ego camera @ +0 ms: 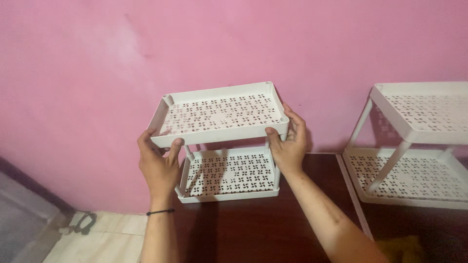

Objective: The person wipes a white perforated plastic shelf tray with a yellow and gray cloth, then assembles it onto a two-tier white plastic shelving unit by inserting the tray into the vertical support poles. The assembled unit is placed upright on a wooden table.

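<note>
A white perforated two-tier rack (222,146), both trays empty, is clasped at its upper tray's ends by the left hand (158,165) and right hand (290,141), near the dark table's (273,229) back left corner.

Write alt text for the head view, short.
Two bare hands grip the ends of the upper tray of a small white two-tier rack with perforated shelves: left hand, right hand. It stands on a dark wooden table against a pink wall. A second white rack stands at the right.
</note>
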